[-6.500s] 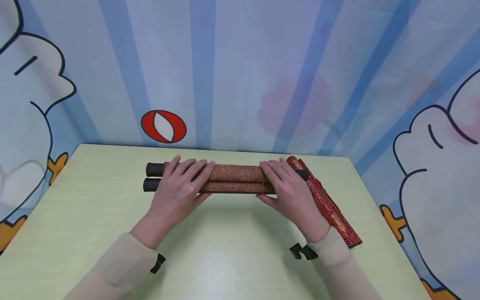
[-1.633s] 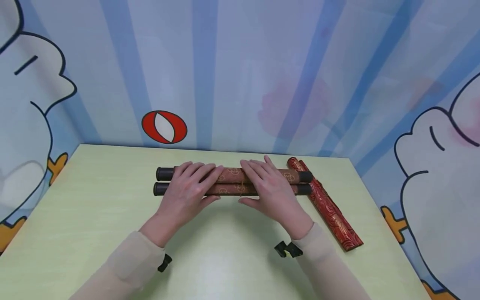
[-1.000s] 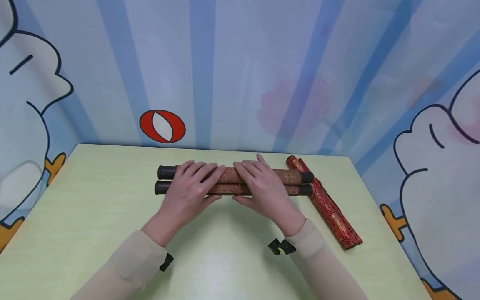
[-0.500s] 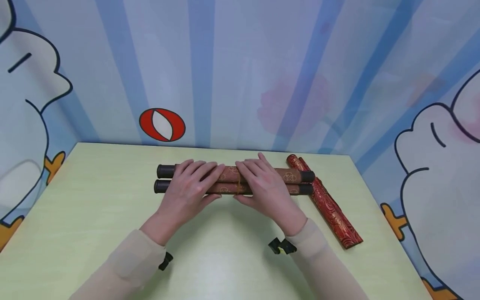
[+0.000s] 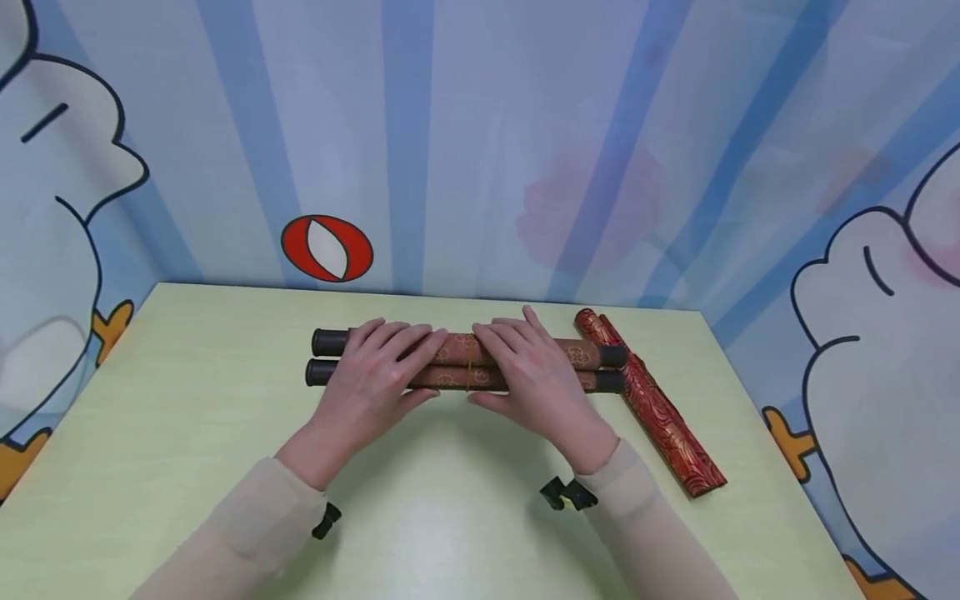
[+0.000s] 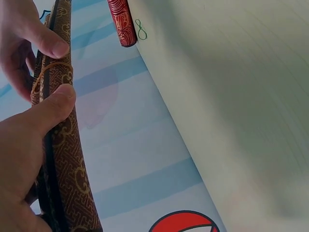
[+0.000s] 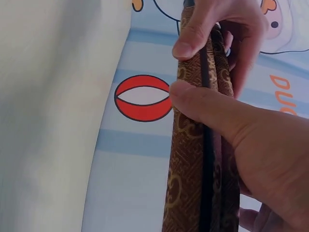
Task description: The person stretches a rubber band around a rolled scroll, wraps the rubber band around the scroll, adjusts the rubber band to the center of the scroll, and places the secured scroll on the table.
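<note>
A brown scroll [image 5: 457, 354], rolled from both ends into two parallel rolls with gold patterning and black end knobs, is held level above the table in the head view. My left hand [image 5: 369, 371] grips its left part, fingers over the far side and thumb on the near side. Right of the middle, my right hand [image 5: 538, 375] grips it the same way. A thin yellowish cord [image 5: 469, 375] loops round both rolls between the hands; in the left wrist view the cord [image 6: 48, 72] lies between the two thumbs. Most fingertips are hidden behind the scroll.
A long red-and-gold patterned strip-like bundle [image 5: 671, 425] lies slantwise on the pale table [image 5: 187, 400], just beyond the scroll's right end. A blue striped cloth backdrop [image 5: 465, 150] with cartoon figures stands behind and at both sides.
Since the earliest frame, the cord has moved left along the scroll to near its middle, and my right hand has shifted left, uncovering the right knobs. The scroll sits slightly further right.
</note>
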`<action>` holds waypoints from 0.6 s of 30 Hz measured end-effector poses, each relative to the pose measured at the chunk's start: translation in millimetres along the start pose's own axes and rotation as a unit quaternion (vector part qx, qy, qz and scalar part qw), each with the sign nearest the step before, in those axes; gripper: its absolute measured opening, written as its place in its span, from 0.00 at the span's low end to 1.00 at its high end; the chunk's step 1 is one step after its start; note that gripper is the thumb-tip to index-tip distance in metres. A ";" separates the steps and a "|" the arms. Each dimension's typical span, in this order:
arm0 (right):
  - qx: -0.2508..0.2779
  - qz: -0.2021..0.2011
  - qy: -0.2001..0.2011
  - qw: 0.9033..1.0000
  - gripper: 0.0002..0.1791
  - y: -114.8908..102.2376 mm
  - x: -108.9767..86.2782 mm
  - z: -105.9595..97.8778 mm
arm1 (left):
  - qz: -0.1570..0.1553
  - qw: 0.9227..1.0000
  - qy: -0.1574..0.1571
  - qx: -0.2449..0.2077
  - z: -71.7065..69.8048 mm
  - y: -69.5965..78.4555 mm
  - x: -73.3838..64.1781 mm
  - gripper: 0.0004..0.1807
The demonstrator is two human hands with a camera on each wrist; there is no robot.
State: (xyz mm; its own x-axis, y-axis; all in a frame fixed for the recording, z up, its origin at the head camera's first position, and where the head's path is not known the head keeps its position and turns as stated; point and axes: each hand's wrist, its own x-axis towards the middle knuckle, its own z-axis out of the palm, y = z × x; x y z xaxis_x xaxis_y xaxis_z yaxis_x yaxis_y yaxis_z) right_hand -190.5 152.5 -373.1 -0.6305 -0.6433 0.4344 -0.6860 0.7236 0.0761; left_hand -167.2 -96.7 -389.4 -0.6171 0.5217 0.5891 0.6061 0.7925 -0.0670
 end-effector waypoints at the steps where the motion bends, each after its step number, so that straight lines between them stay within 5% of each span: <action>1: 0.000 0.001 -0.003 1.000 0.49 0.1 0.3 0.0 | 0.000 1.000 0.000 -0.001 -0.1 0.0 0.0 0.43; 18: 0.042 -0.011 -0.030 0.999 0.45 -5.2 7.8 18.2 | -0.007 1.000 -0.007 -0.019 10.2 -3.2 -8.1 0.43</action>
State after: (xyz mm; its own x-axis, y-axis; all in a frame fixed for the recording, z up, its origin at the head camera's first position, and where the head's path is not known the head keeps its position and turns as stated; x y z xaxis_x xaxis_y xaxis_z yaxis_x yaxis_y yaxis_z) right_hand -198.5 139.2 -386.5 -0.6339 -0.6746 0.3782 -0.7266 0.6870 0.0075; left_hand -169.3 -100.2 -402.2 -0.6322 0.5147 0.5792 0.6157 0.7875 -0.0277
